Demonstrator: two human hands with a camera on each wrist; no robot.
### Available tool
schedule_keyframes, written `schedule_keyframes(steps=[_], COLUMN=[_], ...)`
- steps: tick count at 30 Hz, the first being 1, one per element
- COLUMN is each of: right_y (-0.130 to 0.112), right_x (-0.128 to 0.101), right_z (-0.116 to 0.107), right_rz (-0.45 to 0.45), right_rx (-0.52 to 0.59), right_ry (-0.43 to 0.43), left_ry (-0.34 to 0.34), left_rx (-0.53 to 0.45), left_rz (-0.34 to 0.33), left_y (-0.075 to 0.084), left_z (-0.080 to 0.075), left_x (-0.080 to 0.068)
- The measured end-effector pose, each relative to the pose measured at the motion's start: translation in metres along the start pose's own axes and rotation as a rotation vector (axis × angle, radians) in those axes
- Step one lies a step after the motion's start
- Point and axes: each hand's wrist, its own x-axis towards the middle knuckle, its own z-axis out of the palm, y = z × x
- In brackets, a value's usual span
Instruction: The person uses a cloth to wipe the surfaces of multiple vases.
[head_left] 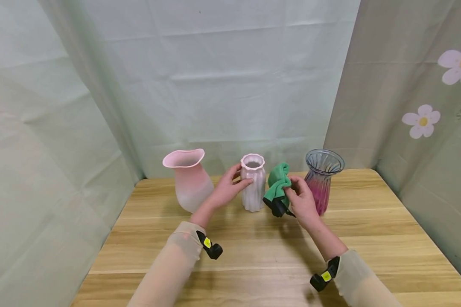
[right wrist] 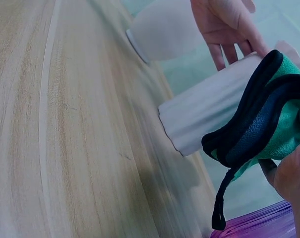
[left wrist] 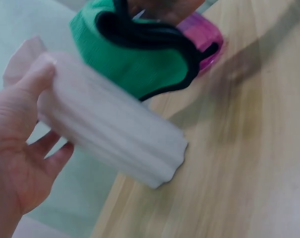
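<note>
Flanking the ribbed vase [head_left: 252, 183]: pink vase [head_left: 188, 179], purple glass vase [head_left: 322, 179]

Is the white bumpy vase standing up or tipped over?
Standing up. The white ribbed vase sits base-down on the table, mouth facing up, with the left hand touching its side.

A pale pink ribbed vase [head_left: 252, 183], a green cloth [head_left: 277, 183] (black-edged), and a purple-tinted glass vase [head_left: 322, 179].
</note>
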Motion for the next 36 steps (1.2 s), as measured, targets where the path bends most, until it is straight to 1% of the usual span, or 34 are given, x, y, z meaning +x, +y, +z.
schedule_keyframes(steps=[5,7,9,15,22,25,33,36], right_y=[0.000,0.000,-0.001,-0.005,-0.010,-0.011,-0.014,-0.015], right_x=[0.000,0.001,0.002,0.010,0.031,0.039,0.045,0.046], right_z=[0.000,0.001,0.001,0.009,0.024,0.028,0.023,0.024], right_rz=[0.003,0.006,0.007,-0.012,-0.012,-0.013,0.018,0.027], right_rx=[0.004,0.000,0.003,0.008,-0.015,-0.024,-0.061,-0.067], right_ry=[-0.007,-0.006,-0.005,-0.016,-0.054,-0.079,-0.202,-0.224], left_ry=[-0.138,-0.170,-0.184,-0.188,-0.186,-0.184,-0.164,-0.181], left_rx=[0.013,0.026,0.036,0.031,-0.003,-0.022,0.006,-0.012], left_rz=[0.002,-0.001,-0.009,0.002,0.020,0.014,-0.085,-0.082], left_y=[-0.007,-0.008,-0.009,-0.009,-0.011,-0.011,-0.007,-0.008], left_z=[-0.013,-0.016,-0.018,-0.019,-0.017,-0.016,-0.020,-0.022], left_x=[0.004,0.004,0.005,0.005,0.008,0.009,0.009,0.010])
